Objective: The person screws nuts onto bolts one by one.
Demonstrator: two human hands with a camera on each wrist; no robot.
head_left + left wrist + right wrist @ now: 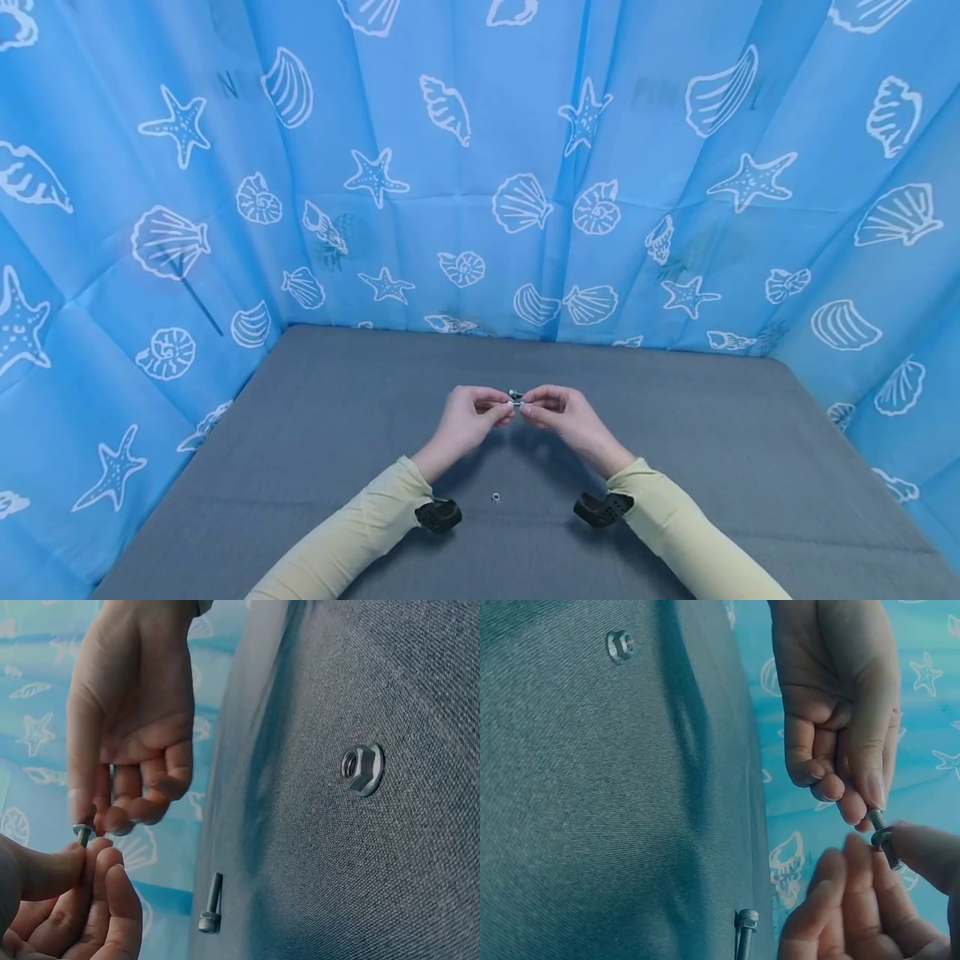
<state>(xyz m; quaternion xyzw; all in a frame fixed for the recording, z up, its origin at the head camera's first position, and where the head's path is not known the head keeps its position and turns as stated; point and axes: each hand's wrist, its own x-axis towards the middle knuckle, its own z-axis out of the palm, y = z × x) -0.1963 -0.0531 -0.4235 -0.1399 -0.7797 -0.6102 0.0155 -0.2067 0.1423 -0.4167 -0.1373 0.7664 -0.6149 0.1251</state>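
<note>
My left hand (pixel 467 417) pinches one end of a metal bolt (pixel 877 817) between thumb and fingertips. A flange nut (pixel 883 838) sits around this bolt partway along its length. The thumb and forefinger of my right hand (pixel 573 417) pinch at that nut; its other fingers are loosely curled, as the left wrist view shows. Both hands meet fingertip to fingertip above the table. Just beyond them in the head view, a second bolt (pixel 213 904) with a thick end lies on the cloth. Closer to the body rests a loose flange nut (pixel 363 769).
Grey cloth covers the table (pixel 337 467). A blue curtain (pixel 480 167) printed with white shells and starfish hangs behind and along both sides. Dark wrist devices (pixel 439 516) sit under both sleeves.
</note>
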